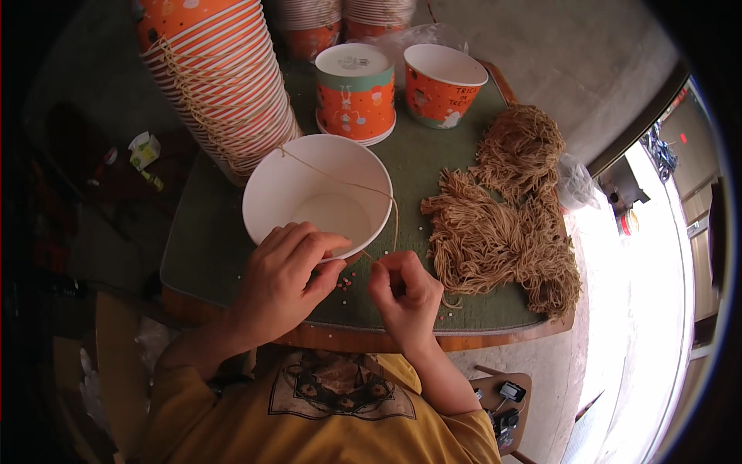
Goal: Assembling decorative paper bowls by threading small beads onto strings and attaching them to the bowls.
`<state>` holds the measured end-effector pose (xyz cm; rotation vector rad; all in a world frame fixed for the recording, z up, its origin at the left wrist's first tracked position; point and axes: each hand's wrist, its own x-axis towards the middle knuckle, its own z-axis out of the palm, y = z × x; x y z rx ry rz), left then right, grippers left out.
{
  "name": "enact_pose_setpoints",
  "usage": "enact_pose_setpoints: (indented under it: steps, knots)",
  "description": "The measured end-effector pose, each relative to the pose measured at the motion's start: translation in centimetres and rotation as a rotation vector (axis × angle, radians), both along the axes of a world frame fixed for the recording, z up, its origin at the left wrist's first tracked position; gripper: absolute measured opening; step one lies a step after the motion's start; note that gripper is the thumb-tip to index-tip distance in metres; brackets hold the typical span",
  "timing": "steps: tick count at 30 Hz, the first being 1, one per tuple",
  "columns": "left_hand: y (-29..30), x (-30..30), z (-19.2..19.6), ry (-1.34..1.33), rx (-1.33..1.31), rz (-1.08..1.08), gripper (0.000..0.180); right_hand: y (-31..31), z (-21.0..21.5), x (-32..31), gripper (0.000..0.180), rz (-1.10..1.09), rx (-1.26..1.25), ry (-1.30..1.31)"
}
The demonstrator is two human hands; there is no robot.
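Observation:
A round paper bucket (267,189), white inside, stands at the near middle of the table with its opening tilted toward me. My left hand (294,267) grips its near rim, fingers over the edge and thumb outside. A thin tan string (334,177) crosses the bucket's opening from the far left rim to the right rim, then hangs down on the right. Close by on the right, my right hand (403,290) is closed in a pinch on the string, a short piece of which runs toward the bucket's near side. The fingertips partly hide the string's end.
Bundles of tan string (495,236) lie on the right of the green-topped table (209,247). A tall leaning stack of orange buckets (220,85) with string loops stands at left. Behind are an upside-down bucket (355,104) and an upright one (440,93). Small pellets (345,284) lie near my hands.

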<state>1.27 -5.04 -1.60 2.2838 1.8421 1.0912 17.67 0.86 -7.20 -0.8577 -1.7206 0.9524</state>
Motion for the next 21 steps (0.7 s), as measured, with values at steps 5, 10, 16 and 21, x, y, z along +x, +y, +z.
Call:
enact_pose_setpoints:
  steps: [5, 10, 16, 21]
  knots:
    - [0.1, 0.1, 0.0, -0.031, -0.014, 0.005, 0.031, 0.0, -0.1, -0.2, 0.011, -0.005, 0.003, 0.014]
    - [0.1, 0.1, 0.0, -0.036, -0.022, 0.004, 0.031, 0.0, -0.4, -0.2, 0.01, -0.002, 0.015, 0.005]
    - [0.1, 0.2, 0.0, -0.041, -0.021, 0.0, 0.031, 0.2, -0.7, -0.7, 0.01, -0.011, 0.057, -0.009]
    - [0.1, -0.3, 0.3, -0.061, -0.04, -0.009, 0.028, 0.5, -1.0, -1.3, 0.01, -0.008, 0.098, 0.001]
